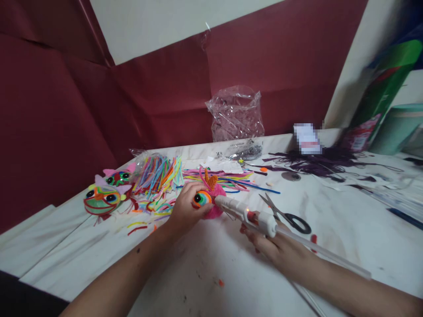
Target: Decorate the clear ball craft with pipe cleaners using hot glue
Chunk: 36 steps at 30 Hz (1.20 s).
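1. The pink figure [218,190] was held just above the table [178,264], near the middle of the view. It bore an orange, horn-like piece on top and a round eye [201,199] with coloured rings and a dark centre.
2. The left hand [185,203] gripped it from the left side, thumb below and fingers above, closed narrowly about the eye.
3. The right hand [264,242] was wrapped around the handle of a white glue gun [234,210] — its nozzle was right up at the figure's right side, though whether the two touched I could not tell. A clear stick [324,251] ran out from the gun's rear, above the forearm.
4. Just beyond the gun lay the scissors [279,212], blades slightly parted, dark handle toward the right. A small red piece [313,243] lay near the handle.
5. Behind the figure spread loose, fuzzy stems [228,176] in many colours; to the left was a thicker bundle [158,174], partly in clear plastic.
6. Farther left sat two decorated faces — the front one [102,198] open-mouthed, the other [119,176] partly hidden behind it.
7. At the back, a crumpled clear bag [236,114] stood against a maroon covering [158,97]. Dark purple cords [324,163] lay at the right, near a pale green container [396,127].
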### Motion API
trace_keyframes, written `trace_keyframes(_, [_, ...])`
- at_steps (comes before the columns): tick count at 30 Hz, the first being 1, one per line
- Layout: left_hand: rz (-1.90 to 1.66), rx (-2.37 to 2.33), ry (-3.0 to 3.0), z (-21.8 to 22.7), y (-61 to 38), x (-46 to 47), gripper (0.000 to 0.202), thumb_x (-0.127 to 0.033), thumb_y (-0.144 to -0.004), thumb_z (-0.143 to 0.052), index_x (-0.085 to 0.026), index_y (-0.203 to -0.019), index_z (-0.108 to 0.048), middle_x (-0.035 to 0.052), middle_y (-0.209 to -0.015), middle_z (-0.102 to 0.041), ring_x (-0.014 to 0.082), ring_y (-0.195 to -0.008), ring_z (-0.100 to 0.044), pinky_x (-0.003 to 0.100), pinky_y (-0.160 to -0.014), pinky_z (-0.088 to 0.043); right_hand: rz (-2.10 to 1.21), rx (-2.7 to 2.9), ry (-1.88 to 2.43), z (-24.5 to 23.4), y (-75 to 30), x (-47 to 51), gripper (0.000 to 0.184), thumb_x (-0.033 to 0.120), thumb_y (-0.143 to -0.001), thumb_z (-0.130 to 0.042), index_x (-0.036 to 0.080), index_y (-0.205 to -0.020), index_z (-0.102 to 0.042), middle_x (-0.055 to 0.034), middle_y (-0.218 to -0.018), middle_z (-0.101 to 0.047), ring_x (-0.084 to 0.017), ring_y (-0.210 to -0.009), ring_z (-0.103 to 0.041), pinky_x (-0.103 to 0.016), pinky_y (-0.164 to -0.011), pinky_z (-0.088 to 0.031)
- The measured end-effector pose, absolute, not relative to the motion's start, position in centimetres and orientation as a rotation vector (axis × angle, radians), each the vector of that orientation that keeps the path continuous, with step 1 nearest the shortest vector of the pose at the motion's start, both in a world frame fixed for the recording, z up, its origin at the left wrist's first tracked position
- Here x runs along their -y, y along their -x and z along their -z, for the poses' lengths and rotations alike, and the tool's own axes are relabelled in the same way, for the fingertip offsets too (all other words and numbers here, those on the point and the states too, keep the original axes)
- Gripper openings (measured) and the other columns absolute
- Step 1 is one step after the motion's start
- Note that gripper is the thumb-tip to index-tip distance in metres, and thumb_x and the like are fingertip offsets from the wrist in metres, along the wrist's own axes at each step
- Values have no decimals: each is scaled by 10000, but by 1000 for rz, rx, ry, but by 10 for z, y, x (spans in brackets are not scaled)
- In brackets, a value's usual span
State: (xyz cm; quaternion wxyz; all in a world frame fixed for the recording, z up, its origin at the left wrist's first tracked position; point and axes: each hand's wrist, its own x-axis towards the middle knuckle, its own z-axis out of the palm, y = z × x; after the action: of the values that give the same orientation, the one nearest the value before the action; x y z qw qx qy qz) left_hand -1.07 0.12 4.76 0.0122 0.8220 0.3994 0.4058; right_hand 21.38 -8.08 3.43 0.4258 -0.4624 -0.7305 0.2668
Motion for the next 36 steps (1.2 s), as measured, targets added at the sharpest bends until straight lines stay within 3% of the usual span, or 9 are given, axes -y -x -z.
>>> trace_keyframes(36, [-1287,-1258,-2559,-45,10,-4,307,-245,-694,-710,-188,-974,-598,75,-1029,-640,237,-991,-599,380,-873,-494,-668,1819,1163,-29,-213,79,166,303,-790,-418,223,-693,-526,-21,-664,-596,-189,-632,-559,-289,-576,-467])
